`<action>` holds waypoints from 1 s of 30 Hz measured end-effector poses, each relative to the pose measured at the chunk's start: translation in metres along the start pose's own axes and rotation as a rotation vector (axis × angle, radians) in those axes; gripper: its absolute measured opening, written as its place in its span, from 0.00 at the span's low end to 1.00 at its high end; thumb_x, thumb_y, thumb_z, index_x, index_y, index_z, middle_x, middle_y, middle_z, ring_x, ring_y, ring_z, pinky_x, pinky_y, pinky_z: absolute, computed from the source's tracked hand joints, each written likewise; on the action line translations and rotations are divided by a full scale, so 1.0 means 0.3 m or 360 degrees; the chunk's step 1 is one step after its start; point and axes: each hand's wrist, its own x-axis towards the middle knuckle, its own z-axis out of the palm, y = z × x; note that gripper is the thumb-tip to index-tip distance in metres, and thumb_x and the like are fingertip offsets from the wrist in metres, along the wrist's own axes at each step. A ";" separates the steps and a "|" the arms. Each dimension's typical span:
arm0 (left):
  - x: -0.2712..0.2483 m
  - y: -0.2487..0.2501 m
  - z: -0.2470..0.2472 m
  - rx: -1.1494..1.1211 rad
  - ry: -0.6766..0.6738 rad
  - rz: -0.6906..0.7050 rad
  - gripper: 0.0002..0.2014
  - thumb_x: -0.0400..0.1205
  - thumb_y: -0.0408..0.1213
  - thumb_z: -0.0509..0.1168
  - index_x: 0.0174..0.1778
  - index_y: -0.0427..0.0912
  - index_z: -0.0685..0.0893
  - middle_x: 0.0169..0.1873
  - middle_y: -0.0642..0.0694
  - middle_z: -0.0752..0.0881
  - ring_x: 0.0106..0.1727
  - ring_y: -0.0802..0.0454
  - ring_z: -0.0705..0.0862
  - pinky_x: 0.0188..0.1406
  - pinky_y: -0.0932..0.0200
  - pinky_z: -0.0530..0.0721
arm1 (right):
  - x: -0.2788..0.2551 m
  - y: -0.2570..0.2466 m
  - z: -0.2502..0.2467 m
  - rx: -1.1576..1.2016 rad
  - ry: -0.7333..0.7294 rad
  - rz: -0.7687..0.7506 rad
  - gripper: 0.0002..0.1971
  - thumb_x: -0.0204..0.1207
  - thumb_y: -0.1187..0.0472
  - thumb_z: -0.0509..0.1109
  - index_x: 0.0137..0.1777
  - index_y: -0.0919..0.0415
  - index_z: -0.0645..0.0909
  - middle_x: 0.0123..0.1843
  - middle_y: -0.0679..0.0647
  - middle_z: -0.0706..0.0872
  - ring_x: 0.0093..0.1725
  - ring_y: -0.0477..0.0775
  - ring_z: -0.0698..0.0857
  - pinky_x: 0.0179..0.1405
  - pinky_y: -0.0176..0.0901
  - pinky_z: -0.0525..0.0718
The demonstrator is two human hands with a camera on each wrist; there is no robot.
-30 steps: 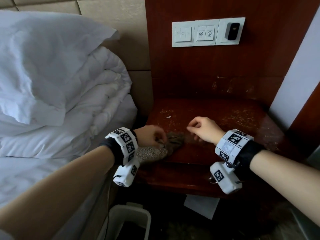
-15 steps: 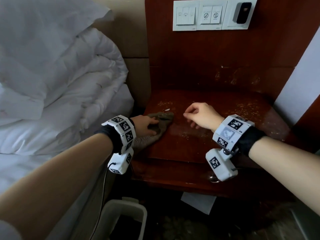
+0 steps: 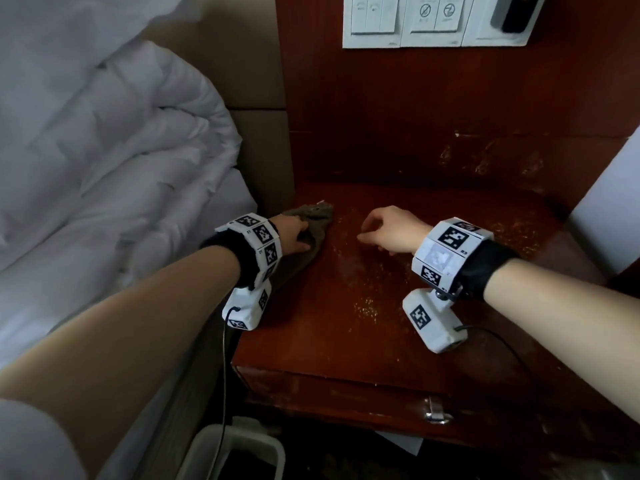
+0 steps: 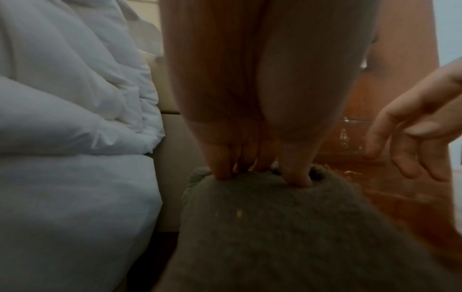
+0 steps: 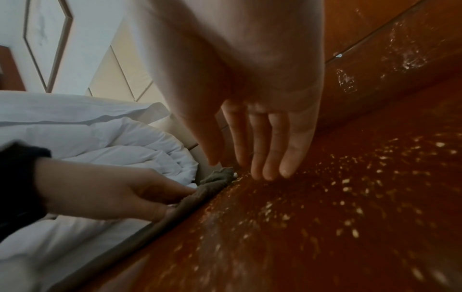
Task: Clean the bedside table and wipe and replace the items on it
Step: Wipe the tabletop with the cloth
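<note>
On the bedside table point(image 3: 398, 341), at about 10 o'clock of the top, the left hand point(image 3: 294, 233) presses a grey-brown cloth point(image 3: 311, 223) flat against the wood, fingers point(image 4: 222, 168) extended and bearing down on the fabric rather than curled round it. At about 12 o'clock, just beside the cloth but not touching it, the right hand point(image 3: 391, 230) hovers with fingers point(image 5: 272, 158) loosely apart and holds nothing. Pale crumbs point(image 5: 350, 177) remain scattered across the top from 12 to 3 o'clock and toward the front edge, and whitish marks show on the back panel point(image 3: 485, 161). Judgement: wiping is at an early stage, with most of the surface uncleaned. 0 items stand on the top, so none is replaced yet; whether any has been wiped cannot be told. Beside the table, at 9 o'clock, lies a white duvet point(image 3: 121, 150).
</note>
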 end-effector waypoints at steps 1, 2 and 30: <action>0.028 -0.004 -0.006 -0.0023 0.0014 -0.0036 0.26 0.86 0.45 0.56 0.77 0.34 0.66 0.70 0.36 0.74 0.68 0.40 0.76 0.67 0.51 0.74 | 0.011 -0.002 -0.009 -0.0049 0.0000 -0.0005 0.18 0.76 0.53 0.70 0.63 0.60 0.80 0.46 0.51 0.82 0.49 0.53 0.82 0.51 0.46 0.81; 0.058 -0.004 -0.018 -0.0047 0.0021 -0.0071 0.24 0.86 0.45 0.57 0.74 0.33 0.70 0.62 0.37 0.79 0.60 0.41 0.79 0.62 0.52 0.76 | 0.027 -0.005 -0.019 -0.0094 -0.0009 0.0001 0.19 0.77 0.53 0.70 0.65 0.59 0.80 0.50 0.52 0.83 0.53 0.54 0.82 0.53 0.45 0.79; 0.287 -0.046 -0.068 -0.0202 -0.0016 -0.0189 0.33 0.87 0.46 0.53 0.82 0.33 0.49 0.82 0.34 0.51 0.82 0.38 0.56 0.79 0.50 0.61 | 0.307 0.033 -0.120 -0.0877 -0.0518 -0.0068 0.50 0.69 0.48 0.77 0.84 0.52 0.50 0.85 0.57 0.51 0.83 0.59 0.57 0.79 0.49 0.62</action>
